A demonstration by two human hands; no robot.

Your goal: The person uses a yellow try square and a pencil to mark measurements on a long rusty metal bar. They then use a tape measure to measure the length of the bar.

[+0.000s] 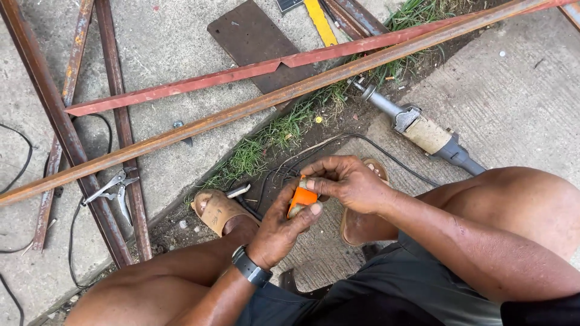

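My left hand (279, 226) holds a small orange object (301, 200) between thumb and fingers, in front of my knees. My right hand (345, 181) comes over from the right and pinches the top of the same orange object with its fingertips. A dark watch sits on my left wrist (251, 266). I am crouched, with tan sandals (219, 210) on my feet below the hands. Most of the orange object is hidden by my fingers.
Long rusty steel angle bars (241, 108) lie across the concrete, with a red-painted one (199, 83) behind. A die grinder (423, 133) with a black cable lies to the right. Locking pliers (115, 190) rest at left. A dark steel plate (254, 36) and grass strip lie beyond.
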